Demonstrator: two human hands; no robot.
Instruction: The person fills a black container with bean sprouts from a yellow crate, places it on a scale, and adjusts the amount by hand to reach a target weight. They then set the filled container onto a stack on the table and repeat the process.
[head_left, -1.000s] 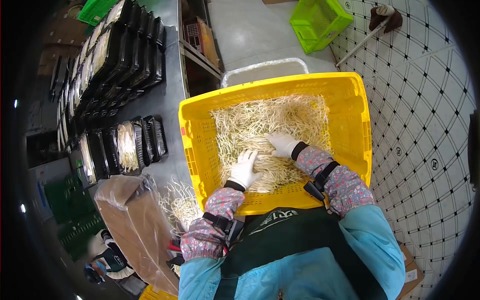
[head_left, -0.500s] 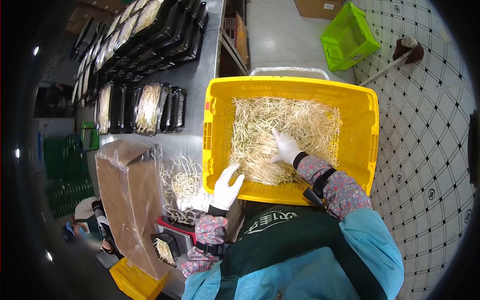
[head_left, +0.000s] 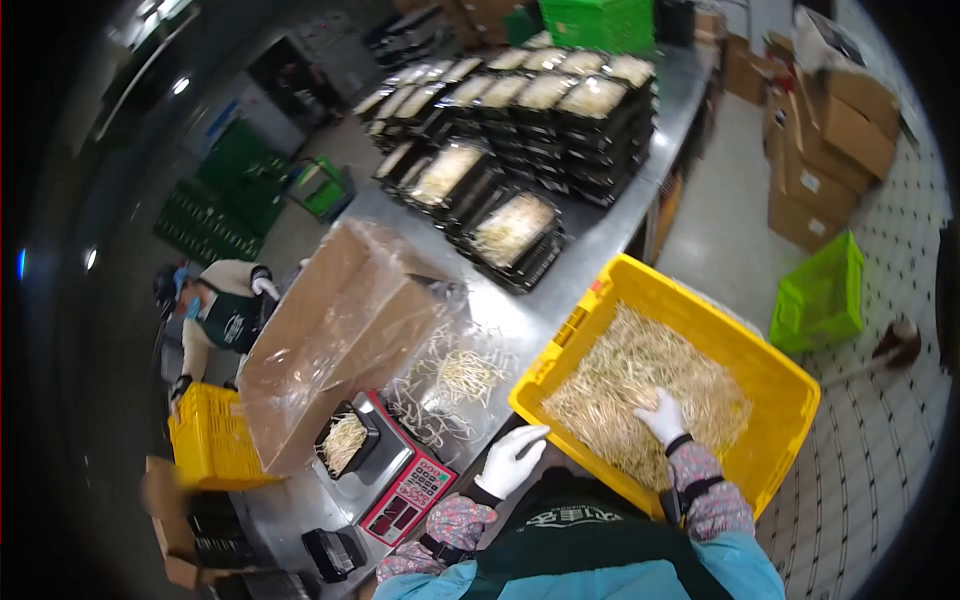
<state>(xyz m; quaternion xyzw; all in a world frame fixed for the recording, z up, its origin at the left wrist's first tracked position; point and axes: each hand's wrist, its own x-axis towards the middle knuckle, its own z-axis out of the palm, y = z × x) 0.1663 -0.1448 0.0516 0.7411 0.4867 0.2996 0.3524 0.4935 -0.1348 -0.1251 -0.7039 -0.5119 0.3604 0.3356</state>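
My right hand (head_left: 662,417), in a white glove, rests on the pale sprouts (head_left: 625,380) in the yellow crate (head_left: 790,400); its fingertips are partly lost among them. My left hand (head_left: 512,460), also gloved, is at the crate's left edge with its fingers extended and nothing in it. To its left, a black tray of sprouts (head_left: 343,443) sits on the red scale (head_left: 412,492). Loose sprouts (head_left: 465,375) lie on the metal table (head_left: 490,312) beyond the scale.
Stacks of filled black trays (head_left: 590,100) stand at the back of the table. A plastic-lined cardboard box (head_left: 320,330) is left of the loose sprouts. A co-worker (head_left: 225,315) is beside another yellow crate (head_left: 215,435). An empty black tray (head_left: 332,555) lies near the scale.
The view has swung left, bringing the whole scale and co-worker into sight. My right hand stays on the sprouts; my left hand remains empty beside the crate.
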